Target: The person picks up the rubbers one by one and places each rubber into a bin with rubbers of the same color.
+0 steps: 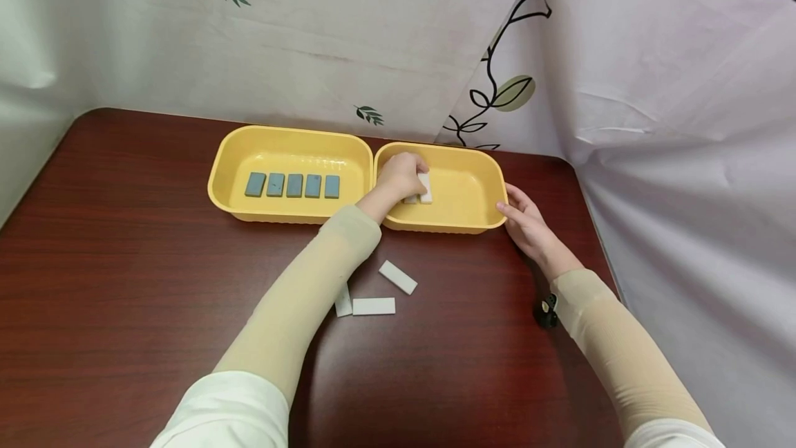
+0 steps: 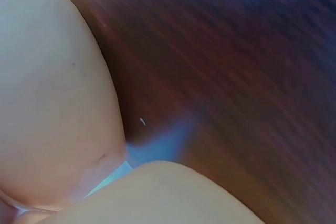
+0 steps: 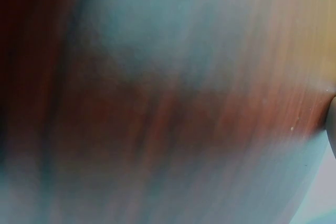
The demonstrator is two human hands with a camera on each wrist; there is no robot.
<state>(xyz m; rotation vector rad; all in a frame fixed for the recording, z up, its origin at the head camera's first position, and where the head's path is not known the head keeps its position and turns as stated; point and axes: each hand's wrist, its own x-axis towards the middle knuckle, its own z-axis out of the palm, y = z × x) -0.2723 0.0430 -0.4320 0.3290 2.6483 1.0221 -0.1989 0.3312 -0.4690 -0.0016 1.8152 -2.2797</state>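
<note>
In the head view my left hand [image 1: 400, 177] reaches into the right yellow tray [image 1: 463, 216]. Its thumb and fingers pinch a white rectangular block [image 1: 425, 189] standing close to the tray floor. A second pale block [image 1: 410, 200] lies beside it, mostly hidden under the hand. My right hand [image 1: 527, 223] holds the tray's right end, thumb at the rim and fingers along the outside. Three more white blocks lie on the table in front: one slanted [image 1: 398, 277], one crosswise [image 1: 374, 306], and one [image 1: 343, 301] partly covered by the left forearm.
A left yellow tray [image 1: 292, 210] touches the right one and holds a row of several blue-grey blocks [image 1: 295, 185]. Both stand on a dark red-brown table [image 1: 155, 282]. Patterned white cloth [image 1: 348, 33] hangs behind and at the sides. The wrist views show mostly blurred tabletop.
</note>
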